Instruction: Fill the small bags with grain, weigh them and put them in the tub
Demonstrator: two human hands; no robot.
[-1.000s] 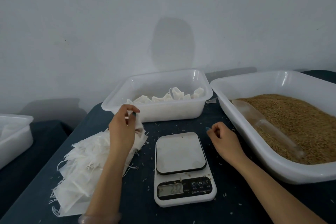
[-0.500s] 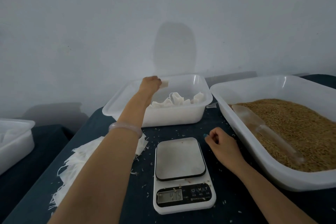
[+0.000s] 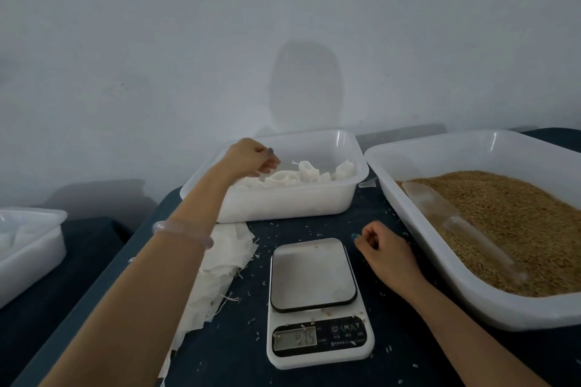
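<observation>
— How far along would you say they are?

— Partway. The tub [image 3: 314, 198] at the back already has a layer of filled bags [image 3: 295, 176] in it, and the left hand [image 3: 251, 159] hangs over its near-left corner, fingers loosely curled and holding nothing I can see. The scale [image 3: 314, 302] plate is bare.

— So what's left?

— Plenty, I'd guess. A heap of empty bags [image 3: 220, 264] lies just left of the scale, and the big tray [image 3: 471, 302] on the right is deep in grain [image 3: 509, 217], with the scoop [image 3: 452, 217] lying on it untouched.

— And the right hand [image 3: 385, 250]?

— Resting on the table between scale and tray, curled half shut; whether it pinches anything, I can't tell.

— What can't you make out?

— The display digits are too dim to trust. The left arm covers part of the heap, and another tub [image 3: 28, 248] is cut off at the left edge.
</observation>
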